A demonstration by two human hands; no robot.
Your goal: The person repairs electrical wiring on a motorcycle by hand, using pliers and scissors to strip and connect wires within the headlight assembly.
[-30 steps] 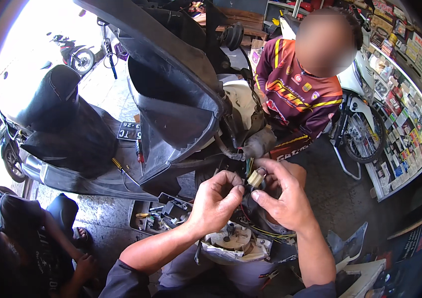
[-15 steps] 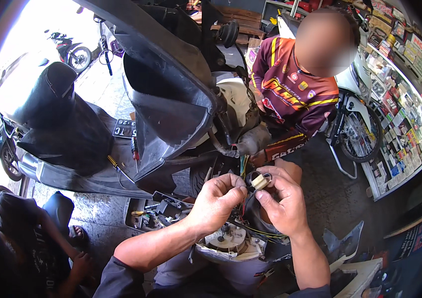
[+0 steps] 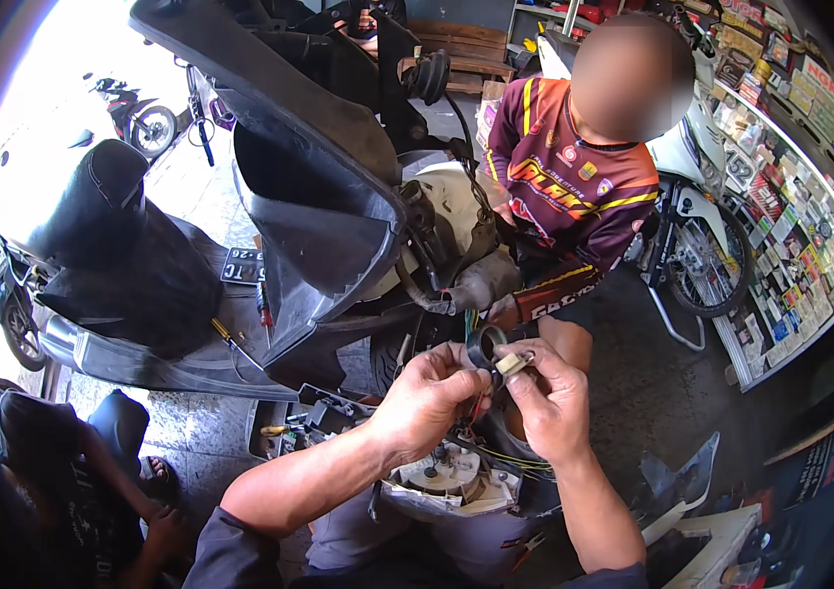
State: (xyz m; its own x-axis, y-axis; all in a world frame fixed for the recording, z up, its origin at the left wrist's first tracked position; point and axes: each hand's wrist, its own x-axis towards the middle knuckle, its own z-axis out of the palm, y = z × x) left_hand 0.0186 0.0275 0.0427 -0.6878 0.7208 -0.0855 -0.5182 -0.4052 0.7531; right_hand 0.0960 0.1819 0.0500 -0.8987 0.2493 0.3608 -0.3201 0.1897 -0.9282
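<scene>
My right hand (image 3: 552, 398) pinches a cream plastic wire connector (image 3: 512, 364) between thumb and fingers. Close beside it, my left hand (image 3: 431, 393) has its thumb and forefinger closed on thin wires (image 3: 479, 404), some of them red. A black ring (image 3: 484, 344), looking like a roll of electrical tape, shows between the two hands; which fingers bear it I cannot tell. Below my hands lies an instrument cluster (image 3: 444, 479) with a pale back, at my lap. More coloured wires hang behind my fingers, partly hidden.
A partly stripped scooter (image 3: 328, 206) stands ahead and left, with screwdrivers (image 3: 265, 307) on its footboard. A tray of tools and parts (image 3: 269, 432) is on the floor. One person (image 3: 574, 177) crouches opposite; another (image 3: 73, 481) sits lower left. A glass display case (image 3: 790, 226) stands right.
My hands have shifted slightly with the connector tilting between them. The black ring now shows more openly, left of the connector. The view has moved a little.
</scene>
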